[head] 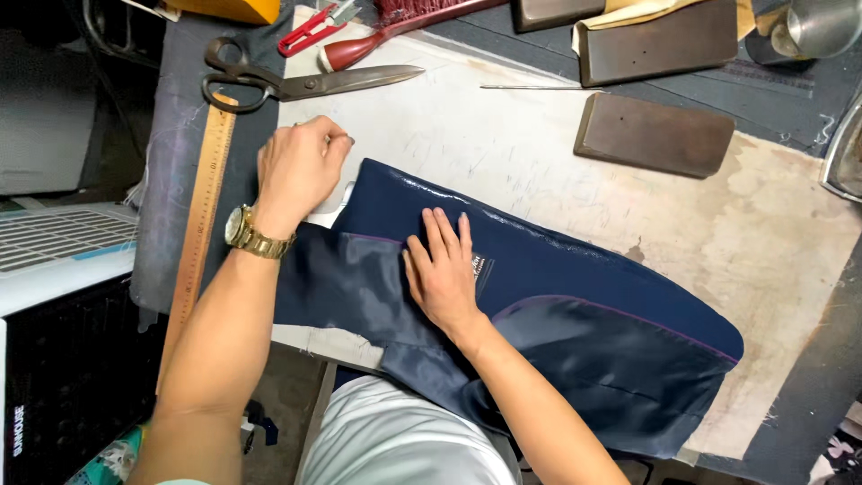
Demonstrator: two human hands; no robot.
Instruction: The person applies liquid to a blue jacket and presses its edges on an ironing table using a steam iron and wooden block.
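Note:
A navy blue jacket piece (557, 296) with shiny lining lies inside-up on a worn white padded board (763, 233). My right hand (442, 269) rests flat on the jacket near a small dark label, fingers spread and pressing the cloth down. My left hand (298, 166), with a gold watch on the wrist, is closed by the jacket's upper left corner, pinching something small against the board; I cannot tell what it is. A white bit of cloth shows just under that hand.
Large black-handled scissors (296, 83) and a wooden ruler (202, 207) lie at the left. A red-handled brush (395, 31), red snips (310, 27), dark wooden blocks (654, 133) and a long needle (530, 87) sit at the back. An iron's edge (846, 153) shows at the right.

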